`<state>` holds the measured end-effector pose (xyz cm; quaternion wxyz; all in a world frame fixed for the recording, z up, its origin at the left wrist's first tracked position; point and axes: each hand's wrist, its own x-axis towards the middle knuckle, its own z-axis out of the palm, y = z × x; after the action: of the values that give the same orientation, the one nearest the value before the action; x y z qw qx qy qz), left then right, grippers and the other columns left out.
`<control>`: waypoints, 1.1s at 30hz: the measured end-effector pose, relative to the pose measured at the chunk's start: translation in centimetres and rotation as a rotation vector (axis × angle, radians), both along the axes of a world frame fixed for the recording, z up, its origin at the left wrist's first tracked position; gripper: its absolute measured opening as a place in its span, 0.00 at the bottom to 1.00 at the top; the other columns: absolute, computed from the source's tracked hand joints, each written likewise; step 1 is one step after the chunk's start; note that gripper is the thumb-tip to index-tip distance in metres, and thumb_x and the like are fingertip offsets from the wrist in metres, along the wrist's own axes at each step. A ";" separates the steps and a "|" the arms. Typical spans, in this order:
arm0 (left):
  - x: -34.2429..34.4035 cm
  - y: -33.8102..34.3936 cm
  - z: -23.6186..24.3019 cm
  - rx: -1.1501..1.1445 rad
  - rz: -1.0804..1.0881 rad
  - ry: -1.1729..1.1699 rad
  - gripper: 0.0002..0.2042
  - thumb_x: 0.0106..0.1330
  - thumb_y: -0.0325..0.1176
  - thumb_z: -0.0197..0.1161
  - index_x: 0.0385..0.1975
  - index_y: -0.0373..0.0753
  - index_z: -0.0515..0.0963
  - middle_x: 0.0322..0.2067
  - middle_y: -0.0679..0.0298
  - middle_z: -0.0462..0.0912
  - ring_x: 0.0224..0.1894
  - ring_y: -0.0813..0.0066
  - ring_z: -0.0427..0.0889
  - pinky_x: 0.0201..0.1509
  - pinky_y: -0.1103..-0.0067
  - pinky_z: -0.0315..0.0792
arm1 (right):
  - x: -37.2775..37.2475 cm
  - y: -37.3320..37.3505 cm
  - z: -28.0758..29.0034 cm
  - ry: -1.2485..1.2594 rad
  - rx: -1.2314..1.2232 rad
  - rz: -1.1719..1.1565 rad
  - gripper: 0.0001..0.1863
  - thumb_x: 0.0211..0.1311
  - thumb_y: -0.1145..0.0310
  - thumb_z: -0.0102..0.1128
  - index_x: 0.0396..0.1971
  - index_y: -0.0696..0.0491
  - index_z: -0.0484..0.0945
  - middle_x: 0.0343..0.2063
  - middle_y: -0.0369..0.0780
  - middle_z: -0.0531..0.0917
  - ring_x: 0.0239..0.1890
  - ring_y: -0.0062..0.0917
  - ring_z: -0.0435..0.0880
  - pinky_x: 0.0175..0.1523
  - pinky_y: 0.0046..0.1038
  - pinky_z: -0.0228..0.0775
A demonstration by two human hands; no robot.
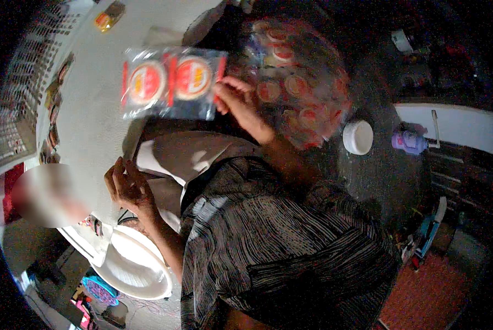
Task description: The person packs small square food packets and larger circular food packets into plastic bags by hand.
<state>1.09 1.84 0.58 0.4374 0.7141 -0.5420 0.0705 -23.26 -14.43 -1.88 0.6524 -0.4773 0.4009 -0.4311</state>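
My right hand (pixel 241 104) pinches the right edge of a pair of joined clear plastic packets (pixel 172 82). A round red, cream and yellow disc shows in each packet. The pair hangs over the near edge of the pale table (pixel 87 104), slightly blurred. My left hand (pixel 128 187) is at the table's edge, lower left, with its fingers loosely bent and apart and nothing in them. To the right of my right hand lies a heap of similar packets (pixel 296 88) with round red and cream discs, in dim light.
A white basin (pixel 166 289) stands below my left hand. On the table are a small yellow packet (pixel 104 21) and, along its far left side, several small items (pixel 53 135) beside a slatted crate (pixel 23 93). At right are a white round tub (pixel 358 137) and a purple bottle (pixel 409 142).
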 end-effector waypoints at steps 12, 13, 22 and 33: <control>-1.6 -2.5 -0.1 0.038 -0.102 -0.089 0.06 0.64 0.24 0.60 0.38 0.30 0.80 0.31 0.53 0.80 0.33 0.60 0.78 0.36 0.70 0.73 | -17.8 -4.6 -6.3 0.200 -0.167 -0.702 0.07 0.65 0.67 0.58 0.34 0.55 0.77 0.22 0.34 0.78 0.22 0.17 0.75 0.27 0.23 0.69; -1.5 -2.6 -0.2 0.035 -0.110 -0.100 0.06 0.64 0.24 0.60 0.37 0.31 0.80 0.31 0.54 0.80 0.33 0.61 0.78 0.35 0.70 0.73 | -19.3 -4.8 -7.2 0.215 -0.149 -0.758 0.07 0.65 0.67 0.57 0.34 0.55 0.77 0.23 0.35 0.78 0.23 0.18 0.75 0.28 0.23 0.69; -2.0 -3.1 -0.7 0.039 -0.140 -0.026 0.06 0.62 0.23 0.61 0.38 0.33 0.80 0.31 0.55 0.79 0.27 0.66 0.76 0.28 0.73 0.71 | -28.9 -5.1 -13.5 -0.608 -0.136 -0.994 0.08 0.66 0.65 0.57 0.35 0.55 0.76 0.28 0.39 0.79 0.29 0.27 0.77 0.36 0.32 0.73; -1.8 -2.4 -1.1 0.089 -0.151 -0.039 0.08 0.61 0.23 0.62 0.40 0.33 0.80 0.31 0.58 0.78 0.25 0.70 0.74 0.24 0.76 0.68 | -23.7 -4.5 -18.2 -0.385 0.200 -0.942 0.09 0.66 0.65 0.56 0.37 0.56 0.76 0.32 0.40 0.79 0.32 0.29 0.78 0.39 0.32 0.73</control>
<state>-0.71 -0.60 -0.55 0.3989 0.6882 -0.6054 0.0268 -46.99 -18.96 -20.04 0.4920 -0.0923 0.4842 -0.7176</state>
